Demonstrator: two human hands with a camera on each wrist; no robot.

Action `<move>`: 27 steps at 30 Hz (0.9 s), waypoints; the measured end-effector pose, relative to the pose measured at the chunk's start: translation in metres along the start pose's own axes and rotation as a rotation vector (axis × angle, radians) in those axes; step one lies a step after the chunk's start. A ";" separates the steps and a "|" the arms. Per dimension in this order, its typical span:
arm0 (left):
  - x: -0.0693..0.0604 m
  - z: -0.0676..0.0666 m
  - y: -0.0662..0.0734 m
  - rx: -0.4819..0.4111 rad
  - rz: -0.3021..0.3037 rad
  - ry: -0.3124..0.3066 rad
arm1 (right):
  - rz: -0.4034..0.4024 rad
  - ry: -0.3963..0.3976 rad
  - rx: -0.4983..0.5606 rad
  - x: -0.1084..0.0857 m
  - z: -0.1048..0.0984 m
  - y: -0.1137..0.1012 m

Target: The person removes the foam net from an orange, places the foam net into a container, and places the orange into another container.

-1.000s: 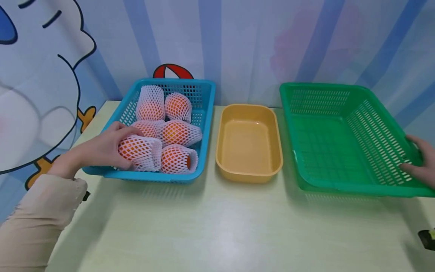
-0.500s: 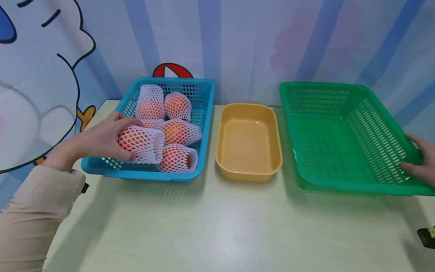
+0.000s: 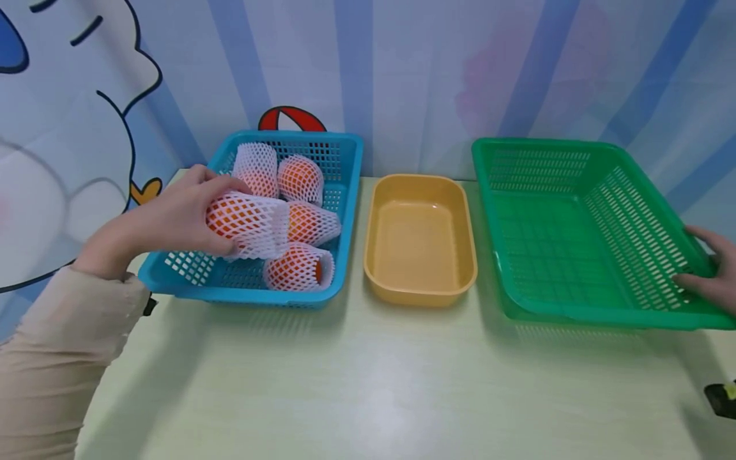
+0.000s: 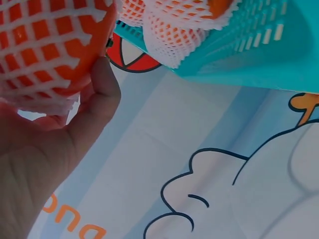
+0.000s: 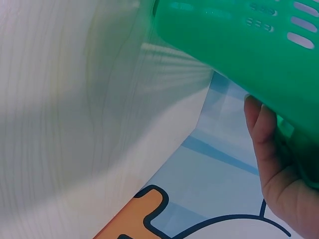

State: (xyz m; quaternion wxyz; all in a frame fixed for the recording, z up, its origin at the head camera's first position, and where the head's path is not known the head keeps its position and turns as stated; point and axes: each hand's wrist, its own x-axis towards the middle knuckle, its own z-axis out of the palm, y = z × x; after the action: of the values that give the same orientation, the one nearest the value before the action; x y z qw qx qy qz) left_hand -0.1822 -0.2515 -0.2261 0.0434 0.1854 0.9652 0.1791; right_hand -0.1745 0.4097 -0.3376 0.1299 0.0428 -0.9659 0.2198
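Note:
My left hand (image 3: 169, 214) grips an orange-red fruit (image 3: 248, 223) in a white foam net, raised over the left part of the blue basket (image 3: 241, 294). In the left wrist view the thumb and fingers hold the netted fruit (image 4: 45, 55) at the upper left. Several similar netted fruits lie in the basket, among them one near the front (image 3: 293, 267) and one at the back (image 3: 301, 179). At the far right, my right hand (image 3: 713, 271) holds the side rim of the green basket (image 3: 575, 314), thumb inside; the right wrist view shows fingers (image 5: 264, 139) against its outer side.
A yellow tub (image 3: 421, 239) with nothing in it stands between the two baskets. The green basket holds nothing visible. All three rest on a pale wooden table (image 3: 379, 377), against a striped cartoon backdrop (image 3: 414, 83).
My left hand has lifted the netted fruit from the front left of the blue basket, moving it up and slightly right. My right hand stays on the green basket's rim.

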 end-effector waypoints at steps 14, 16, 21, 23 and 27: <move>0.027 0.003 0.034 -0.019 0.019 0.020 | 0.094 -0.074 0.031 0.002 -0.002 0.006; 0.031 0.004 0.038 -0.021 0.024 0.017 | 0.111 -0.081 0.025 0.003 -0.002 0.007; 0.040 0.007 0.048 -0.046 0.029 0.017 | 0.144 -0.085 0.010 0.003 -0.002 0.008; 0.044 0.009 0.053 -0.059 0.031 0.023 | 0.139 -0.082 0.008 0.003 -0.003 0.007; 0.051 0.013 0.061 -0.066 0.046 0.040 | 0.132 -0.081 0.011 0.001 -0.005 0.005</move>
State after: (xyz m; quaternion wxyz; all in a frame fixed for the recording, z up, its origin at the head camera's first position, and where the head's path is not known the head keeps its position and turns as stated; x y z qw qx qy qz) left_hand -0.2064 -0.1750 -0.2173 0.0259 0.2021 0.9550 0.2157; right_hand -0.1753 0.4159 -0.3352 0.0756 -0.0116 -0.9699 0.2312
